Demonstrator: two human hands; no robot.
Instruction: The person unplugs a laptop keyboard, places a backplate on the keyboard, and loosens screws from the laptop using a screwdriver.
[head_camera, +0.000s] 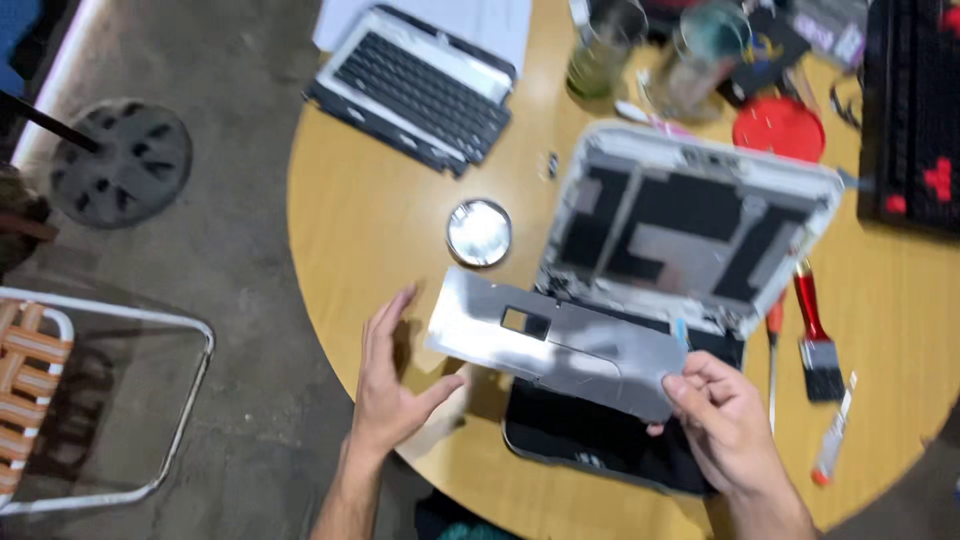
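I see a round, light wooden table (400, 215) filling most of the view, with a bare concrete floor (240, 270) to its left. On the far right part of the table stands an opened grey plastic laptop shell (690, 225), tilted up, its dark inner panels showing. At the far left lies a detached black keyboard in a silver frame (415, 90). Near me, held just above the dark laptop base (590, 440), is the thin silver metal palm-rest plate with a small square cut-out (560, 340).

My right hand (725, 425) pinches that plate at its near right corner, thumb on top. My left hand (390, 385) is spread wide and holds nothing, close beside the plate's left edge but apart from it.

I judge the plate light, stiff along its length yet easy to bend, with thin edges that may be sharp; one corner grip lets it sag, so the two short ends look the better places to hold.

Smaller things: a red round lid (778, 128) far right, a red-handled brush (815, 335) right of the base, and a small round shiny tin (479, 232) left of the shell.
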